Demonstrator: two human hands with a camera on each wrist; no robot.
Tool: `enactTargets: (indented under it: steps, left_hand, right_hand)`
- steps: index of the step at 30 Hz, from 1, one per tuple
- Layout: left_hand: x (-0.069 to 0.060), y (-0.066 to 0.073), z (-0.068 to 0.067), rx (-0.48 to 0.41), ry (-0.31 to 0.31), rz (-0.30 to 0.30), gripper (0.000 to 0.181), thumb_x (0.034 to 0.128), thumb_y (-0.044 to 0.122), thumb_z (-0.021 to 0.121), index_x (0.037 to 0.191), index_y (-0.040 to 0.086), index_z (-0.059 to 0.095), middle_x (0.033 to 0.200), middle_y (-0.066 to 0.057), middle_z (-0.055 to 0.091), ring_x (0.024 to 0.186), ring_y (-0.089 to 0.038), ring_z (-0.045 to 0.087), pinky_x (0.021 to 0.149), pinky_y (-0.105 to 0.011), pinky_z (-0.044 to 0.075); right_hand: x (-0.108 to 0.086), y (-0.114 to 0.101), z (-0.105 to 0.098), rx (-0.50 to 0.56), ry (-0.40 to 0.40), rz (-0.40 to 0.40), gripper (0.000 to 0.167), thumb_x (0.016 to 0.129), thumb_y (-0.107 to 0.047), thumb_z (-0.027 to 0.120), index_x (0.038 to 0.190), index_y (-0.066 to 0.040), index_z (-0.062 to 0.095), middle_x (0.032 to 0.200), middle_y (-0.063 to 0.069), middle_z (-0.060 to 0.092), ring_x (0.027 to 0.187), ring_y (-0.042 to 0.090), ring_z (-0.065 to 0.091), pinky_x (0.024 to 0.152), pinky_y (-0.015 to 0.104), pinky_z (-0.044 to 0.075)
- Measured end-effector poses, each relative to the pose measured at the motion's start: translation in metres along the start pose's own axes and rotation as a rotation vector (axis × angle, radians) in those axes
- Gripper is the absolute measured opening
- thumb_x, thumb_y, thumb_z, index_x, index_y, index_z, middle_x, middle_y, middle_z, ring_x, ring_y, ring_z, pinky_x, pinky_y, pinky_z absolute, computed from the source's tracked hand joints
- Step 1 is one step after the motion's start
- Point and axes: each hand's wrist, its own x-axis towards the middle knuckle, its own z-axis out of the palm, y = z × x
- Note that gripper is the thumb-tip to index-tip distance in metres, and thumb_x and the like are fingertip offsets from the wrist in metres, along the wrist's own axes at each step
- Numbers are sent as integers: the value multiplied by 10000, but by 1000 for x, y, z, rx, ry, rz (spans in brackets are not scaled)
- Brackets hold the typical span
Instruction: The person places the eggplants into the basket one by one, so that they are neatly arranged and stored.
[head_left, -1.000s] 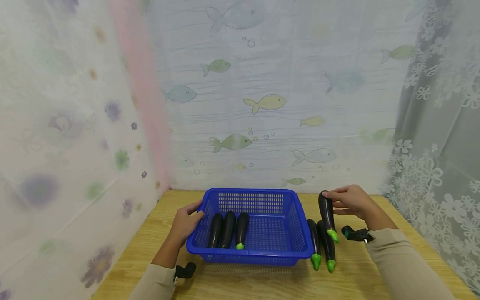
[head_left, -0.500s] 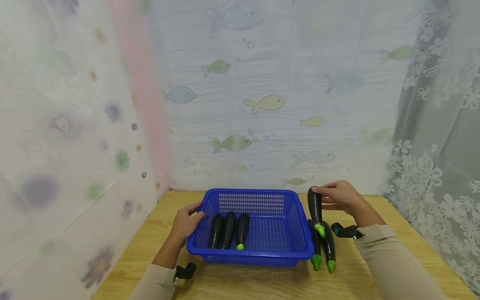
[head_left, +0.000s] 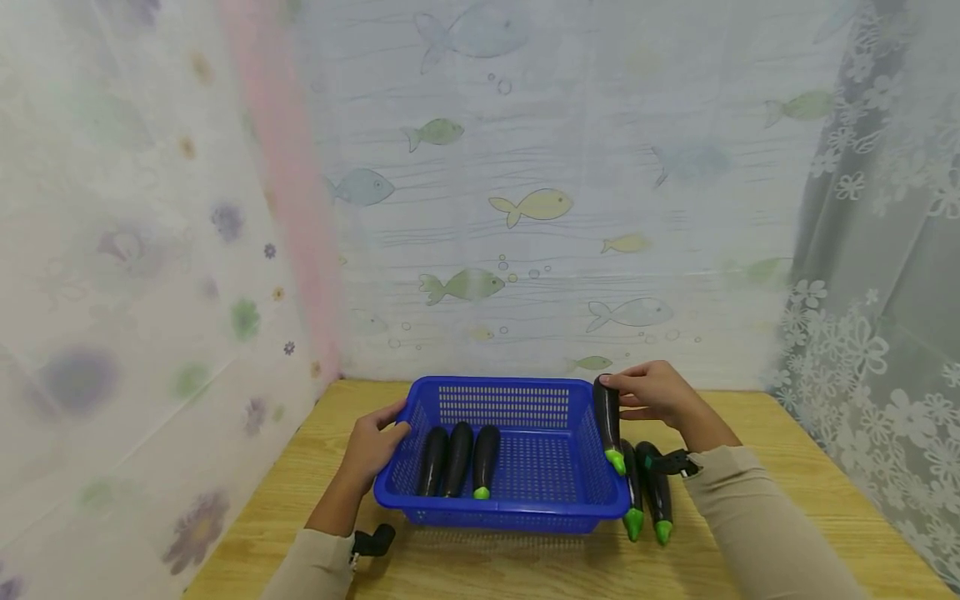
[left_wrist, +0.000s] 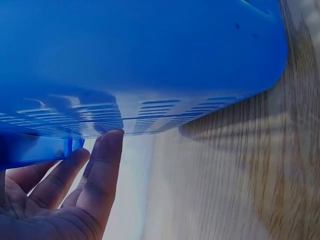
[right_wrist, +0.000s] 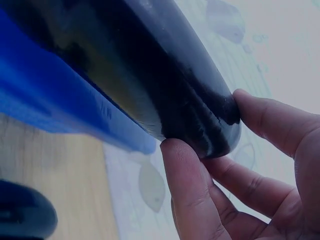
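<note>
My right hand (head_left: pixel 660 395) pinches a dark eggplant (head_left: pixel 607 421) by its rounded end, between thumb and fingertips. The eggplant hangs over the right rim of a blue plastic basket (head_left: pixel 525 505), its green stem end pointing down. In the right wrist view the held eggplant (right_wrist: pixel 150 65) crosses in front of the basket's blue side. My left hand (head_left: pixel 371 446) grips the basket's left rim; in the left wrist view its fingers (left_wrist: pixel 102 185) touch the basket's slotted wall. Inside the basket, on the left, lie three eggplants (head_left: pixel 457 458) side by side.
Two more eggplants (head_left: pixel 657 496) with green stem ends lie on the wooden table (head_left: pixel 300 500), just right of the basket; my right wrist partly covers one. Behind the table hangs a fish-patterned curtain (head_left: pixel 540 250). A lacy curtain (head_left: pixel 862 350) hangs at the right.
My right hand has carried the eggplant left, from above the two on the table to the basket's right rim. The left hand and basket have stayed in place.
</note>
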Motion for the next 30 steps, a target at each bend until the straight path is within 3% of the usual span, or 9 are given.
enactTargets:
  steps: [13, 20, 30]
  left_hand:
    - [0, 3, 0, -5, -5, 4, 538, 973, 207, 644, 1495, 100, 563, 1498, -174, 575, 1392, -415, 527, 1093, -597, 465]
    - [-2, 3, 1, -8, -7, -1, 533, 976, 208, 643, 1492, 102, 567, 1500, -173, 574, 1392, -413, 528, 1098, -604, 455]
    - [-2, 4, 4, -28, -13, 19, 533, 980, 188, 634, 1496, 80, 556, 1515, -194, 553, 1391, -435, 522, 1092, -614, 452]
  right_hand:
    - [6, -9, 25, 27, -20, 1, 540, 963, -332, 733, 1320, 63, 649, 1310, 231, 620, 1089, 310, 703, 873, 456, 622]
    - [13, -7, 35, 24, -21, 1, 527, 948, -330, 750, 1293, 59, 666, 1251, 217, 658, 1045, 295, 717, 895, 485, 612]
    - [17, -11, 52, 82, -39, 16, 527, 952, -267, 749, 1326, 85, 631, 1294, 264, 655, 1166, 401, 689, 902, 501, 606]
